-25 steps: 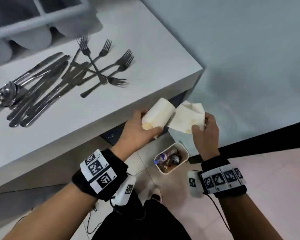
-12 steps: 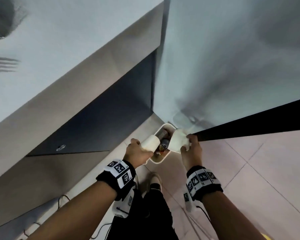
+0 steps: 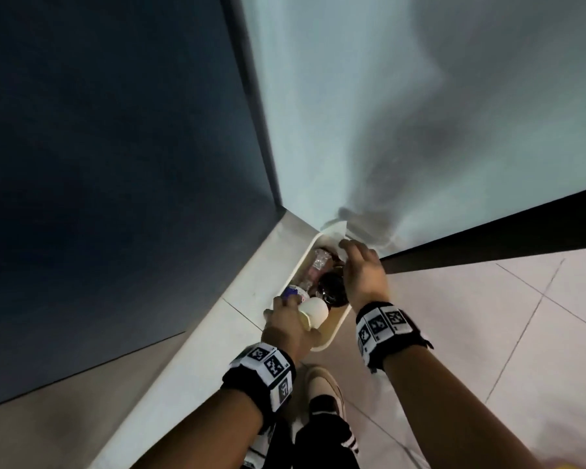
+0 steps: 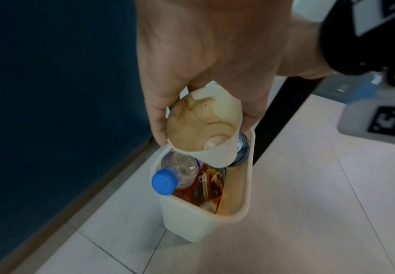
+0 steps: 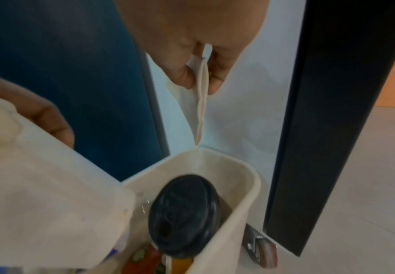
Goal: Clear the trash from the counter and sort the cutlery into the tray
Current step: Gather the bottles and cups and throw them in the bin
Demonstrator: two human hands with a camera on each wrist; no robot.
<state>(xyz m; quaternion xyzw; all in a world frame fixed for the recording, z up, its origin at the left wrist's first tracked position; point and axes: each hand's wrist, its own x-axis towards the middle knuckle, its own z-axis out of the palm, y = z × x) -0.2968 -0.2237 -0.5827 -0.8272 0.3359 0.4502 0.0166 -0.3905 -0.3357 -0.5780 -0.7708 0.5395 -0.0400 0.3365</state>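
My left hand (image 3: 285,328) grips a crushed, coffee-stained paper cup (image 3: 313,313) just above the near end of a cream bin (image 3: 332,336) on the floor. In the left wrist view the cup (image 4: 203,128) tilts mouth-up over the bin (image 4: 192,222), with my left hand (image 4: 203,55) wrapped round it. My right hand (image 3: 362,272) hovers over the bin's far end. In the right wrist view its thumb and fingers pinch a flat white napkin (image 5: 201,96) that hangs above the bin's rim (image 5: 250,178). Counter, cutlery and tray are out of view.
The bin holds a blue-capped plastic bottle (image 4: 165,182), a red wrapper (image 4: 199,189), a can (image 4: 243,150) and a black cup lid (image 5: 183,213). A dark blue cabinet panel (image 3: 115,164) stands left, a pale wall (image 3: 420,96) behind. My shoe (image 3: 322,387) is near the bin.
Both hands came down from counter height to the bin on the floor, still holding the cup and napkin. The counter and cutlery left the head view.
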